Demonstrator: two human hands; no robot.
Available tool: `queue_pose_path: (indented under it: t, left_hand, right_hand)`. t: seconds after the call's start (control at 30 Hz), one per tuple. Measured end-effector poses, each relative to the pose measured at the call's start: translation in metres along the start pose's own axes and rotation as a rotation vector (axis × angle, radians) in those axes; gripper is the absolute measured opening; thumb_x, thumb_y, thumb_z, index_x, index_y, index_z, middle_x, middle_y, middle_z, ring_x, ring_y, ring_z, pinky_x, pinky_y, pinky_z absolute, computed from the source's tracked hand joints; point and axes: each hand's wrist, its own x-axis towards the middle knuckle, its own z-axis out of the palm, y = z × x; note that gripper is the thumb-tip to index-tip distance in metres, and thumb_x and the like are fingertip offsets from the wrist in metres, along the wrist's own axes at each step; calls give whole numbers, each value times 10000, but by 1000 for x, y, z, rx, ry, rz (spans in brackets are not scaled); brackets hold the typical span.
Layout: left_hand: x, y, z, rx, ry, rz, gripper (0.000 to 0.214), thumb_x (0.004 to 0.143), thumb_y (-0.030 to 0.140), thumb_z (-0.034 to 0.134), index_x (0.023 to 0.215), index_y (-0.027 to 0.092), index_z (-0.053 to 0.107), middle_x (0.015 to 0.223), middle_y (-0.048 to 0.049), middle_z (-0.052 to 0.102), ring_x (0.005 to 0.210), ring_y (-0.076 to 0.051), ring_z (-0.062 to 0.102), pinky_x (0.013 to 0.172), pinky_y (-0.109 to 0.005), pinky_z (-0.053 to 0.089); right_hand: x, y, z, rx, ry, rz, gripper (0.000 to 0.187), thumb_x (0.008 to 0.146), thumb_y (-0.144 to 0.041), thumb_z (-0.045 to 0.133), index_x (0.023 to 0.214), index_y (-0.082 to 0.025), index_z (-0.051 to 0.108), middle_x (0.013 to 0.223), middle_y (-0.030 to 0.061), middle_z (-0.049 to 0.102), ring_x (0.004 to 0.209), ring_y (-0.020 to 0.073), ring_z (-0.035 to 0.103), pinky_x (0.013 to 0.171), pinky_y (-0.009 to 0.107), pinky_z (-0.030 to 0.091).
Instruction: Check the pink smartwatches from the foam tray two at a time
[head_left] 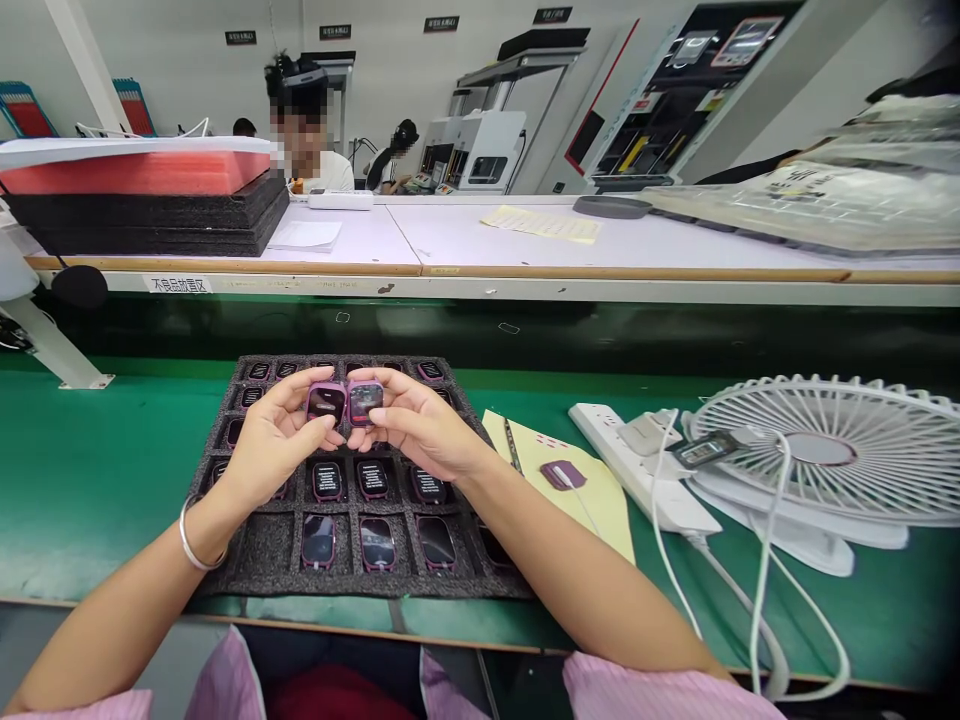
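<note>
My left hand (274, 440) holds a purple smartwatch body (326, 402) and my right hand (420, 425) holds a second one (365, 401), side by side, screens up, above a black foam tray (259, 555). The tray lies on the green belt and has several more watch bodies (373, 479) in its pockets. A silver bangle (193, 545) circles my left wrist.
A yellow paper (592, 490) with a purple charging puck (562, 474) and a pen lies right of the tray. Further right are a white power strip (645, 475), cables and a white fan (832, 455) lying flat. People sit behind the raised shelf (480, 275), which holds stacked foam sheets (150, 200).
</note>
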Motion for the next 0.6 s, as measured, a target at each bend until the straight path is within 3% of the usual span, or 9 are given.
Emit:
queue_pose_path:
  t: [0.3,0.6]
  left_hand:
    - [0,-3,0,21,14,-28,451,783,317,796,1189,171,663,1011,-65,746,612,-138,723,605,-255,631]
    - [0,-8,-4,-37,33,-73,512,805,300,753,1283,174,623,1183,-99,724,653,-148,743,631,-266,635]
  right_hand:
    - [-1,3,0,-33,26,-10,384,842,-312,784,1159,-198,598,807,-2,710,672,143,719,616,231,582]
    - [-3,4,-5,-37,77,-6,450,780,-175,775,1190,-213,593,1023,32,716,733,151,726,673,269,609]
